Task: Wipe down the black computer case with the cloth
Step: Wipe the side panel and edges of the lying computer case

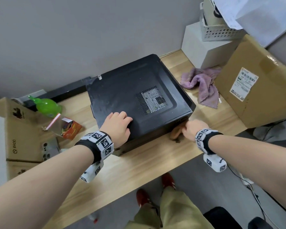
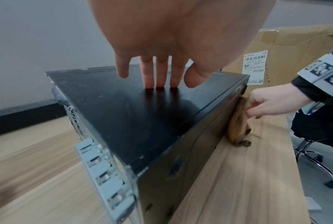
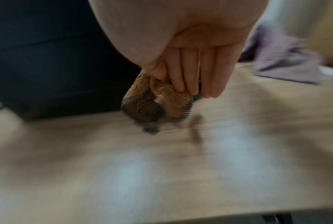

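The black computer case (image 1: 135,90) lies on its side on a wooden table (image 1: 139,166), mesh vent facing up. My left hand (image 1: 118,125) rests on its top panel near the front edge, straight fingers (image 2: 160,75) pressing the dusty surface (image 2: 127,109). My right hand (image 1: 194,130) pinches a brown cloth (image 1: 176,133) and holds it against the case's near side wall, at its right end. In the left wrist view the brown cloth (image 2: 238,125) is pressed flat to that wall by my right hand (image 2: 265,104). The blurred right wrist view shows thumb and fingers (image 3: 183,78) gripping the bunched cloth (image 3: 152,97).
A purple towel (image 1: 203,85) lies right of the case beside a large cardboard box (image 1: 257,83). A green spray bottle (image 1: 45,104), a small open packet (image 1: 68,128) and another carton (image 1: 21,129) sit to the left. A white basket (image 1: 221,30) stands at the back right.
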